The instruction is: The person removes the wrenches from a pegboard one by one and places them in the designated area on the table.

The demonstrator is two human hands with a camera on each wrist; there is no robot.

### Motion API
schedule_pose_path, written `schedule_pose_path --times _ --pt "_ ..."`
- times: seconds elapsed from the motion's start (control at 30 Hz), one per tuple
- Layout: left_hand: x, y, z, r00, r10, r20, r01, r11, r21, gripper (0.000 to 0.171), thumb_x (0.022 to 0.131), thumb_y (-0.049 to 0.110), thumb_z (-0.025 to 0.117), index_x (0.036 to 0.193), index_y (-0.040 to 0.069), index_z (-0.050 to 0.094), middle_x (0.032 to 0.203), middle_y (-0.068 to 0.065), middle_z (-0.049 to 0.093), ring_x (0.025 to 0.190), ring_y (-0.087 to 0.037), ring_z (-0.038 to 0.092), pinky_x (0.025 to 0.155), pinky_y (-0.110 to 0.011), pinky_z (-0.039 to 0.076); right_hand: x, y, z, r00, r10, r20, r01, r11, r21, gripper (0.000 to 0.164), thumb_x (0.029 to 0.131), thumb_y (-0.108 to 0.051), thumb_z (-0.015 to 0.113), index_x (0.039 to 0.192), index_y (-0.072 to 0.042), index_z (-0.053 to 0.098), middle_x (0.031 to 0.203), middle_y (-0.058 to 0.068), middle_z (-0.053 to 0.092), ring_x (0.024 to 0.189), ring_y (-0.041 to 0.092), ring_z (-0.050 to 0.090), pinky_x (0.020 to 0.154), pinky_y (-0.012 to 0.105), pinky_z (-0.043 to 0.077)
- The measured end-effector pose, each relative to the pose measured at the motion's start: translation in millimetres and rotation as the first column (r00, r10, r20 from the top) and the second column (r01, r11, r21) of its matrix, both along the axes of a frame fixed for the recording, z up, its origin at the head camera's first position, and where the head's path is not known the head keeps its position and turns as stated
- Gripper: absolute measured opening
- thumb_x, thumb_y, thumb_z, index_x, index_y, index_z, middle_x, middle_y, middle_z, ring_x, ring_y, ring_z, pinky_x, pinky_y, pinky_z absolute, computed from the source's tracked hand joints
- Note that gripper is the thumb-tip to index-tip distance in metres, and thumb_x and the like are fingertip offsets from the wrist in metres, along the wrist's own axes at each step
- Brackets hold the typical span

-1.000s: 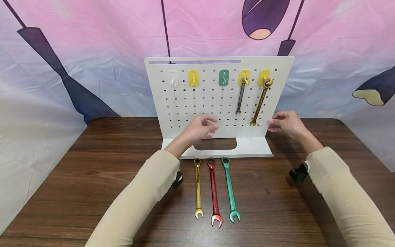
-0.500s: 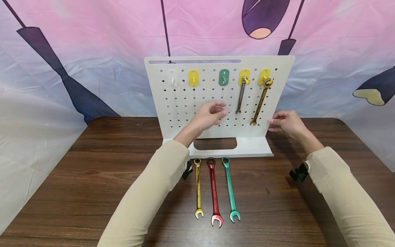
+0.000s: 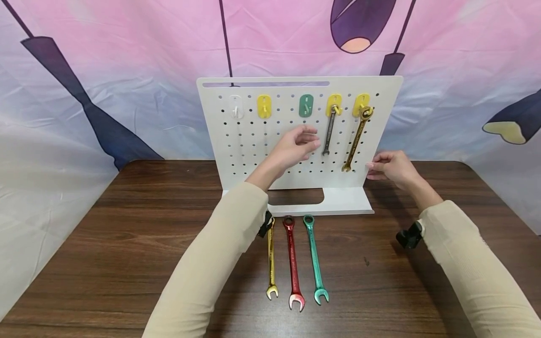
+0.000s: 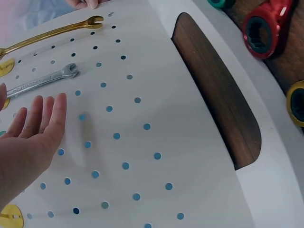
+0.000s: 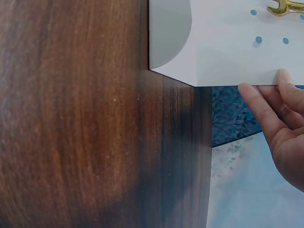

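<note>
Left grip [image 3: 296,146] parted, empty, just off silver wrench [image 3: 329,134]; right grip [image 3: 390,169] pinches pegboard [image 3: 247,150] edge.

- Extends left arm [image 3: 211,263] forward and inward, sleeved to just short of bare wrist [image 3: 265,173].
- Holds left hand [image 3: 296,146] higher than right hand [image 3: 393,168], with fingers [image 4: 56,116] relaxed and apart from thumb [image 3: 312,147].
- Extends right arm [image 3: 477,267] forward and inward, likewise sleeved.
- Pinches with right hand, thumb [image 5: 290,94] set opposite fingers [image 5: 259,105].

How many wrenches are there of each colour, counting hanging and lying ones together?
Gold: 2 (hanging gold wrench, lying gold wrench)
Silver: 1 (silver wrench)
Red: 1 (red wrench)
Green: 1 (green wrench)
Total: 5
</note>
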State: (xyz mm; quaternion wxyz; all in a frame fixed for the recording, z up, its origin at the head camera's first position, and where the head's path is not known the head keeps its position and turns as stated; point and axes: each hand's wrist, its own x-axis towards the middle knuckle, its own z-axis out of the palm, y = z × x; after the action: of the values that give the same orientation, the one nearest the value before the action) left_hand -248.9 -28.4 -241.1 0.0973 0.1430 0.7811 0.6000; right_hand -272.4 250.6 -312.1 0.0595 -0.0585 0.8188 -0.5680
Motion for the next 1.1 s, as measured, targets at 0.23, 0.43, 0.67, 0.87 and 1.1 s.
schedule_pose_path --times 0.23,0.43,0.67,0.87,1.1 --pt "-0.6 3.6 5.4 1.000 -0.004 -0.015 0.004 1.000 0.017 0.042 0.092 0.017 0.056 0.131 0.010 0.044 0.124 -0.004 0.053 0.109 -0.015 0.051 0.087 -0.026 0.050 -0.6 -1.5 0.1 1.000 -0.015 -0.011 0.015 1.000 0.015 0.022 0.091 -0.003 0.055 0.097 0.018 0.049 0.079 0.008 0.063 0.074 0.020 0.065 0.079 0.044 0.054" --pt "-1.4 8.9 9.7 1.000 -0.001 -0.007 0.001 1.000 -0.007 0.043 0.091 0.020 0.057 0.132 0.017 0.045 0.125 -0.002 0.053 0.108 -0.013 0.052 0.087 -0.027 0.051 0.0 -1.3 0.6 1.000 0.000 -0.018 0.001 1.000 0.018 0.022 0.091 -0.002 0.054 0.096 0.018 0.049 0.079 0.007 0.064 0.074 0.019 0.065 0.080 0.044 0.054" --pt "-2.3 17.6 14.0 1.000 -0.011 -0.012 0.010 0.998 -0.065 0.047 0.091 0.022 0.058 0.135 0.021 0.042 0.122 -0.003 0.053 0.107 -0.013 0.052 0.082 -0.022 0.051 0.3 -1.1 -0.4 1.000 -0.005 -0.017 0.005 1.000 0.007 0.021 0.090 -0.001 0.054 0.095 0.019 0.049 0.079 0.008 0.063 0.074 0.020 0.065 0.080 0.046 0.053" --pt "-2.2 20.5 15.3 1.000 -0.011 0.000 0.011 0.996 -0.088 0.047 0.091 0.022 0.057 0.136 0.022 0.041 0.121 -0.003 0.052 0.106 -0.013 0.052 0.081 -0.020 0.051 -0.2 -0.6 -0.4 1.000 0.008 -0.016 -0.007 1.000 0.022 0.023 0.091 -0.003 0.054 0.097 0.018 0.048 0.080 0.009 0.062 0.074 0.019 0.064 0.081 0.045 0.053" --pt "-1.7 23.1 15.1 1.000 -0.014 0.011 0.015 0.998 -0.067 0.044 0.091 0.018 0.057 0.134 0.019 0.044 0.120 -0.003 0.052 0.104 -0.014 0.052 0.081 -0.022 0.052 -0.2 -0.3 -0.3 1.000 -0.003 -0.009 0.004 1.000 0.026 0.024 0.091 -0.004 0.054 0.097 0.018 0.048 0.080 0.009 0.062 0.075 0.020 0.064 0.080 0.044 0.054"
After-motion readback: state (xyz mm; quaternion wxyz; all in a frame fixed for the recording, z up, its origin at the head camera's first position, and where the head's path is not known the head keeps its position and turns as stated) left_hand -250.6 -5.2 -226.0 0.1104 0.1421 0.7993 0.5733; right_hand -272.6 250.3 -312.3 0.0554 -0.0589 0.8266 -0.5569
